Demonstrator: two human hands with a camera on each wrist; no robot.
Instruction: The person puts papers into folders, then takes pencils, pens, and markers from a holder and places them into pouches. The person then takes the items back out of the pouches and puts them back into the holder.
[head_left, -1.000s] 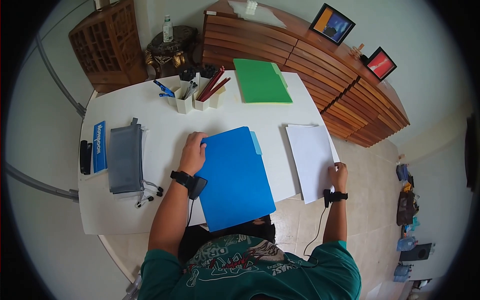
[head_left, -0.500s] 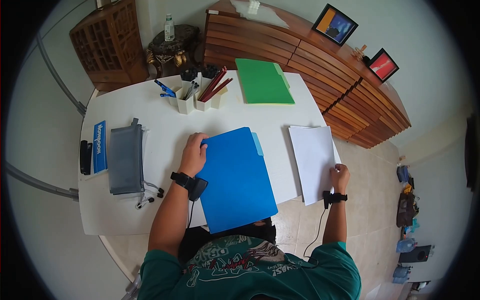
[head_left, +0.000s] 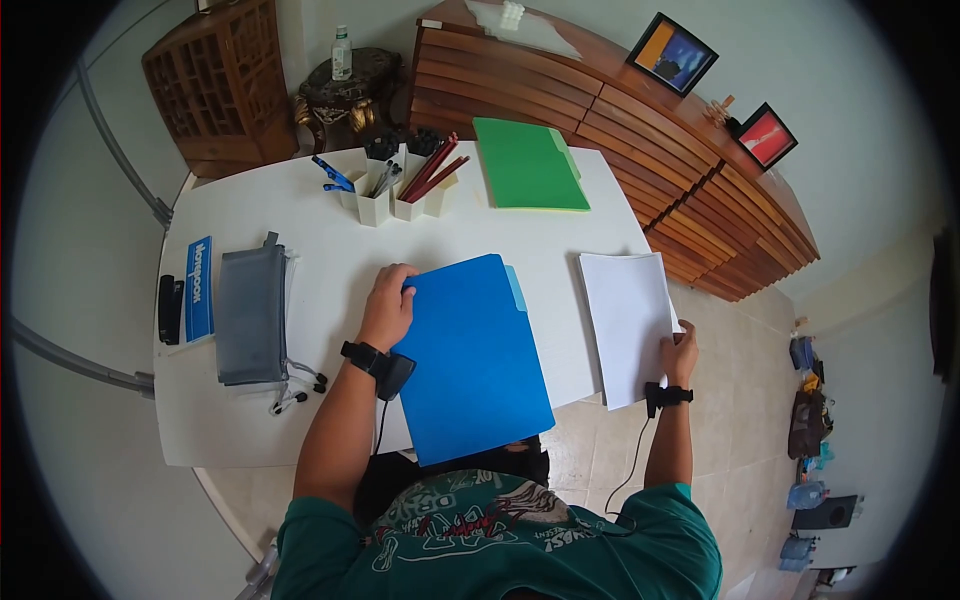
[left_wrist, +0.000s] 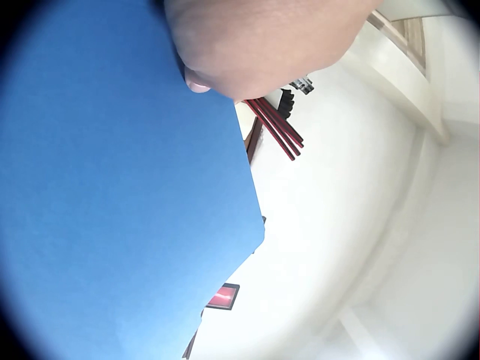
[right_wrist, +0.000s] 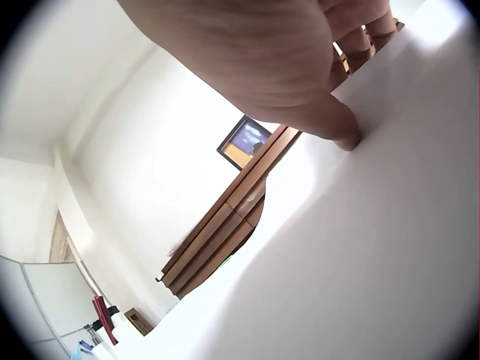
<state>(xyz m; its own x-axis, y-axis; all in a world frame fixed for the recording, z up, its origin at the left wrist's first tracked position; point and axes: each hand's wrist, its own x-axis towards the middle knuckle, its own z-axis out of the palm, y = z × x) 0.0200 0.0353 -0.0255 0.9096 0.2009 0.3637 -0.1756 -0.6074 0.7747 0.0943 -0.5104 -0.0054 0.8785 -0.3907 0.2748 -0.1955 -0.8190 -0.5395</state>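
Note:
The blue folder (head_left: pixel 475 360) lies at the table's front edge, its lower part overhanging. At its upper left corner my left hand (head_left: pixel 388 308) grips the edge, thumb on top; the left wrist view shows the thumb against the blue folder (left_wrist: pixel 120 180) and the hand (left_wrist: pixel 262 45) over its edge. White sheets (head_left: pixel 628 325) lie on the right, partly past the table edge. My right hand (head_left: pixel 680 355) holds their right edge, and in the right wrist view the thumb of the hand (right_wrist: pixel 277 67) presses on the white paper (right_wrist: pixel 360 247). Its other fingers are partly hidden.
A green folder (head_left: pixel 532 165) lies at the back of the white table (head_left: pixel 300 215). Pen holders (head_left: pixel 373 208) with pens and red pencils stand left of it. On the left are a grey pouch (head_left: pixel 252 315), a blue notebook (head_left: pixel 199 290) and a black stapler (head_left: pixel 170 310).
The white sheets have shifted very slightly to the right and down, with the right hand still at their edge. The left hand and blue folder look almost unmoved.

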